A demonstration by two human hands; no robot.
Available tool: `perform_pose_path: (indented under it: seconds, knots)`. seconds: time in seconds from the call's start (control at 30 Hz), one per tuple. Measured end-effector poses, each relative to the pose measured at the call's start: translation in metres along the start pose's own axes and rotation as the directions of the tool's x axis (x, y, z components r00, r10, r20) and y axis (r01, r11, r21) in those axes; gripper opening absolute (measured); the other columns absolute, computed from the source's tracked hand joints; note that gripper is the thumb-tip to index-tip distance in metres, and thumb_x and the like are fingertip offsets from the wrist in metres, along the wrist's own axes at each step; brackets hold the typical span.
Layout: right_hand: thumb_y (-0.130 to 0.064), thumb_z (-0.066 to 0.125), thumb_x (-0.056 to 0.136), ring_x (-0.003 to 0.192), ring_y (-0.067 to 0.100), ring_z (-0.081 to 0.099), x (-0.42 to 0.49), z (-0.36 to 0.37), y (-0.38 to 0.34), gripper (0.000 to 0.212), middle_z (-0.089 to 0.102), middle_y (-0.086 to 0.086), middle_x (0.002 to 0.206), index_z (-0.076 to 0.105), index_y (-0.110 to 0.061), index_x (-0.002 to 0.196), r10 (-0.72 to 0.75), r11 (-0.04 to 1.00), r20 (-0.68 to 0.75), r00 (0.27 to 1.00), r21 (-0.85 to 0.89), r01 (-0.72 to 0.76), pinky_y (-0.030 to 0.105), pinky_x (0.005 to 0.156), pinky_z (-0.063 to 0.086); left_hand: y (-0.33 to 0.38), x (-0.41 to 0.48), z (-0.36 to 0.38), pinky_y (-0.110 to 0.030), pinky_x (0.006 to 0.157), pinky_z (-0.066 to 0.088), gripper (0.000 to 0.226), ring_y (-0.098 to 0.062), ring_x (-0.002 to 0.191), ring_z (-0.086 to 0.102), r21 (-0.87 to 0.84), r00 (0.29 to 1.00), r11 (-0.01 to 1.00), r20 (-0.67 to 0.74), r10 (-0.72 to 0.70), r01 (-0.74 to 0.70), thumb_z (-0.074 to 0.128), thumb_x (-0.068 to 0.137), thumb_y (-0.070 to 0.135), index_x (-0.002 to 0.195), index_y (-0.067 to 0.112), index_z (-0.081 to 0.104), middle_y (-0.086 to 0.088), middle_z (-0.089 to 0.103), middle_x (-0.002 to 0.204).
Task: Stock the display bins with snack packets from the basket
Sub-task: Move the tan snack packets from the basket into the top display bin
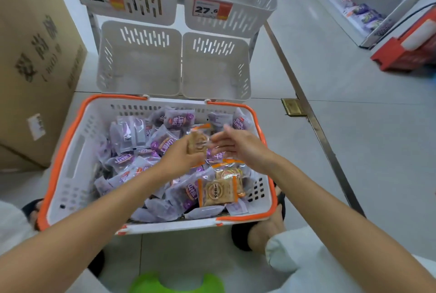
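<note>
Our left grip (179, 157) curls round a tan, orange-edged snack packet (197, 144) and holds it above the middle of the basket (59, 151). Our right grip (238, 145) is blurred, its fingers straight and loose just beside the packet; we cannot tell whether it touches. The basket holds many purple packets (179, 119) and a few orange packets (218, 191) near its right side. Just behind it stand the left display bin (139, 85) and the right display bin (215, 87), side by side.

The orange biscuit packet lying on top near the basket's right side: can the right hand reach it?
Probably yes: the packet lies uncovered atop the pile, and the right hand is open, close by.
</note>
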State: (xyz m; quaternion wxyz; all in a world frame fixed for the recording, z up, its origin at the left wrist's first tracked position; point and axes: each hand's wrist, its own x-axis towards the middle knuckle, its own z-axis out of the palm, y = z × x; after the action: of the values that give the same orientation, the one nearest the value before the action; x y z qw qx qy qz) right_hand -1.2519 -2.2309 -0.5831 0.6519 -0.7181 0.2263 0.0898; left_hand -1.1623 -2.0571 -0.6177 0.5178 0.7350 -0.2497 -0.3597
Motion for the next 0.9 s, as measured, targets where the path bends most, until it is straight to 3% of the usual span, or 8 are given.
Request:
perform_pose_path:
  seconds: [0.07, 0.2, 0.27, 0.37, 0.53, 0.6, 0.73, 0.9]
  knots:
    - [-0.031, 0.061, 0.096, 0.095, 0.014, 0.064, -0.001, 0.005, 0.024, 0.023, 0.068, -0.008, 0.106, 0.069, -0.016, 0.112, -0.057, 0.916, 0.057, 0.997, -0.394, 0.075, 0.024, 0.081, 0.05, -0.013, 0.001, -0.019, -0.03, 0.084, 0.056, 0.03, -0.024, 0.098, 0.068, -0.16, 0.983, 0.97, -0.014, -0.185, 0.18, 0.066, 0.089, 0.0, 0.115, 0.015, 0.06, -0.008, 0.071, 0.105]
    - [-0.023, 0.07, 0.079, 0.073, 0.019, 0.038, -0.006, 0.019, 0.08, 0.028, 0.044, -0.001, 0.066, 0.045, -0.022, 0.064, 0.065, 0.424, 0.151, 0.986, -0.899, 0.11, 0.031, 0.067, 0.032, -0.03, -0.001, -0.036, -0.039, 0.09, 0.055, 0.032, -0.03, 0.099, 0.069, -0.378, 0.916, 0.842, 0.043, -0.399, 0.384, 0.064, 0.094, 0.009, 0.125, 0.005, 0.057, -0.019, 0.07, 0.115]
    - [-0.021, 0.07, 0.083, 0.065, 0.017, 0.041, -0.005, 0.013, 0.074, 0.024, 0.051, 0.011, 0.066, 0.056, -0.008, 0.07, -0.017, 0.635, 0.086, 0.996, -0.769, 0.078, 0.033, 0.064, 0.035, -0.032, 0.0, -0.037, -0.036, 0.083, 0.055, 0.031, -0.027, 0.092, 0.069, -0.409, 0.911, 0.834, -0.012, -0.412, 0.371, 0.062, 0.095, 0.011, 0.125, 0.005, 0.057, -0.019, 0.07, 0.114]
    - [-0.023, 0.069, 0.091, 0.056, 0.001, 0.053, -0.002, 0.004, 0.037, 0.026, 0.058, -0.012, 0.059, 0.066, -0.029, 0.066, -0.13, 0.941, -0.087, 0.988, -0.324, 0.095, 0.016, 0.058, 0.041, -0.028, 0.0, -0.03, -0.036, 0.084, 0.057, 0.037, -0.025, 0.094, 0.07, -0.453, 0.935, 0.838, -0.028, -0.355, 0.304, 0.065, 0.095, 0.022, 0.128, 0.011, 0.055, -0.012, 0.071, 0.113]
    - [-0.035, 0.06, 0.093, 0.072, 0.003, 0.059, 0.004, 0.01, 0.029, 0.026, 0.063, -0.014, 0.072, 0.068, -0.031, 0.07, -0.038, 0.977, 0.013, 0.999, -0.209, 0.04, 0.028, 0.077, 0.045, -0.018, 0.0, -0.003, -0.02, 0.066, 0.057, 0.037, -0.008, 0.083, 0.074, -0.275, 0.97, 0.93, 0.082, -0.229, 0.242, 0.082, 0.078, 0.016, 0.108, 0.021, 0.06, 0.006, 0.077, 0.091]
    - [-0.033, 0.057, 0.093, 0.107, 0.009, 0.061, 0.008, 0.002, 0.04, 0.021, 0.069, -0.008, 0.113, 0.07, -0.032, 0.11, 0.001, 0.94, -0.041, 0.999, -0.342, -0.015, 0.036, 0.098, 0.045, -0.021, 0.0, -0.007, -0.017, 0.06, 0.055, 0.037, -0.01, 0.08, 0.073, -0.267, 0.968, 0.934, -0.007, -0.25, 0.239, 0.078, 0.081, 0.002, 0.109, 0.016, 0.059, 0.002, 0.076, 0.092]
    - [-0.032, 0.069, 0.086, 0.129, 0.026, 0.048, 0.005, -0.015, 0.077, 0.056, 0.051, 0.003, 0.141, 0.05, -0.022, 0.138, 0.004, 0.336, -0.004, 1.0, -0.942, -0.006, 0.039, 0.104, 0.04, -0.029, -0.002, -0.02, -0.027, 0.075, 0.059, 0.043, -0.019, 0.098, 0.07, -0.303, 0.956, 0.914, -0.029, -0.292, 0.27, 0.07, 0.086, -0.004, 0.121, 0.014, 0.054, -0.009, 0.071, 0.112]
    - [0.002, 0.066, 0.085, 0.076, 0.017, 0.063, -0.002, -0.023, 0.061, 0.024, 0.063, 0.002, 0.08, 0.051, -0.016, 0.084, -0.014, 0.806, -0.087, 0.996, -0.591, -0.04, 0.046, 0.076, 0.056, -0.035, -0.004, -0.024, -0.038, 0.089, 0.054, 0.049, -0.027, 0.109, 0.066, -0.368, 0.951, 0.892, -0.057, -0.305, 0.264, 0.064, 0.09, -0.006, 0.13, 0.016, 0.046, -0.012, 0.067, 0.119]
